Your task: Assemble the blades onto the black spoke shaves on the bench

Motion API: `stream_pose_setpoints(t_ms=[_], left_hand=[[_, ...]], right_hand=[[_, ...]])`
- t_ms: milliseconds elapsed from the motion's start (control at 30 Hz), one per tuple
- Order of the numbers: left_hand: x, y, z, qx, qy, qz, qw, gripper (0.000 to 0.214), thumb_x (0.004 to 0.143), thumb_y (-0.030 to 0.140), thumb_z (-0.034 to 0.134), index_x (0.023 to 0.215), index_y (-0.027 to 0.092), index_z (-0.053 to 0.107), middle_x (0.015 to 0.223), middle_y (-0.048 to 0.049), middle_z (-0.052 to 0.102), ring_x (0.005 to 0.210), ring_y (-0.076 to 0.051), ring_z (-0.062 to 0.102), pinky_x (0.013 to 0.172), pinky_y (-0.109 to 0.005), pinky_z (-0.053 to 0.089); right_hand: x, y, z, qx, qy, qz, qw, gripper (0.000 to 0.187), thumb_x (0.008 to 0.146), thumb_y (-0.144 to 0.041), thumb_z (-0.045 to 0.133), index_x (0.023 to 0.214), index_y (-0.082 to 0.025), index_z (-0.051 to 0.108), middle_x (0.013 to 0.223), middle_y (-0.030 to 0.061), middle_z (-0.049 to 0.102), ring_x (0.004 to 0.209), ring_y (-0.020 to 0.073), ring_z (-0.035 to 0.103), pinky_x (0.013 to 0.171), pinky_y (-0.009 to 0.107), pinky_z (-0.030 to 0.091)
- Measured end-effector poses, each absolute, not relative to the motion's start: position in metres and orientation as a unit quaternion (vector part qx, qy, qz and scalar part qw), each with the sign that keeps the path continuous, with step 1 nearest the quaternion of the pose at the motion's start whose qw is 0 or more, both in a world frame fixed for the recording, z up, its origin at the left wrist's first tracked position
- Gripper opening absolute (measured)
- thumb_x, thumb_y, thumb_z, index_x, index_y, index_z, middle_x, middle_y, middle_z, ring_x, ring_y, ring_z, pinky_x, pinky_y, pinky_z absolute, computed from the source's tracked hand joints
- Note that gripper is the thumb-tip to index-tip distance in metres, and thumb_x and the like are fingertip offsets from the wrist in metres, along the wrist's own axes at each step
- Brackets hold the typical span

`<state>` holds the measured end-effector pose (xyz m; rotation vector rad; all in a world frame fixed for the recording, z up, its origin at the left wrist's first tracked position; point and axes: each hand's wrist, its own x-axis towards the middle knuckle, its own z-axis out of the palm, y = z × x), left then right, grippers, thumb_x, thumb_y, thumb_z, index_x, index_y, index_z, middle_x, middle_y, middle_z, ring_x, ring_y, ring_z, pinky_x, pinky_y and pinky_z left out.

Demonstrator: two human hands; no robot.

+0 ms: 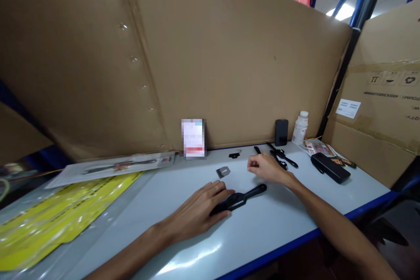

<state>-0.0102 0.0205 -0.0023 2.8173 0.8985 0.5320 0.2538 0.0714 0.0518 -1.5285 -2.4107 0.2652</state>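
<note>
A black spokeshave body (236, 200) lies on the white tabletop (275, 218), one handle pointing to the right. My left hand (208, 203) is closed round its left part, which the fingers hide. Just beyond it rests a grey slotted blade (223, 172). A small black plate (234, 155) sits farther back. To the right, my right hand (264, 167) is above the table with curled fingers; whatever they may hold is hidden. Several more black spokeshaves (290, 161) lie behind that hand and are partly covered by it.
Cardboard (229, 61) walls the back. A phone with a blurred screen (194, 138), a dark phone (281, 132) and a white bottle (300, 128) stand there. At right lies a black case (330, 168); at left, a packaged spokeshave (114, 167) and yellow plastic-covered sheets (65, 218).
</note>
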Motion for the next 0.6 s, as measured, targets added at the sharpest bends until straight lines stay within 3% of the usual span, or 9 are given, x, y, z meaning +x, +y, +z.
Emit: stream_pose_setpoints(t_ms=[300,433,600], left_hand=[[-0.007,0.02,-0.004,0.935,0.3,0.172,0.072,0.029,0.104,0.034,0.056,0.13,0.022,0.063,0.101,-0.0069,0.065,0.086,-0.026,0.064,0.076,-0.037,0.052],[-0.007,0.019,-0.004,0.938,0.299,0.165,0.059,0.032,0.102,0.033,0.058,0.132,0.023,0.063,0.101,-0.0072,0.066,0.088,-0.027,0.065,0.077,-0.038,0.052],[-0.008,0.019,-0.002,0.939,0.301,0.158,0.055,0.036,0.101,0.031,0.058,0.135,0.021,0.063,0.102,-0.0085,0.066,0.089,-0.028,0.066,0.078,-0.04,0.053]], right_hand=[[0.234,0.159,0.036,-0.557,-0.823,0.048,0.099,0.055,0.086,-0.005,0.057,0.135,-0.026,0.071,0.132,0.0099,0.074,0.122,0.0262,0.069,0.095,0.03,0.049],[0.22,0.176,0.026,-0.542,-0.834,0.045,0.094,0.059,0.084,-0.007,0.059,0.14,-0.022,0.069,0.142,0.0128,0.068,0.129,0.0272,0.065,0.101,0.03,0.049],[0.214,0.178,0.026,-0.536,-0.838,0.061,0.083,0.057,0.084,-0.007,0.059,0.135,-0.029,0.073,0.141,0.0053,0.07,0.129,0.0217,0.065,0.102,0.025,0.047]])
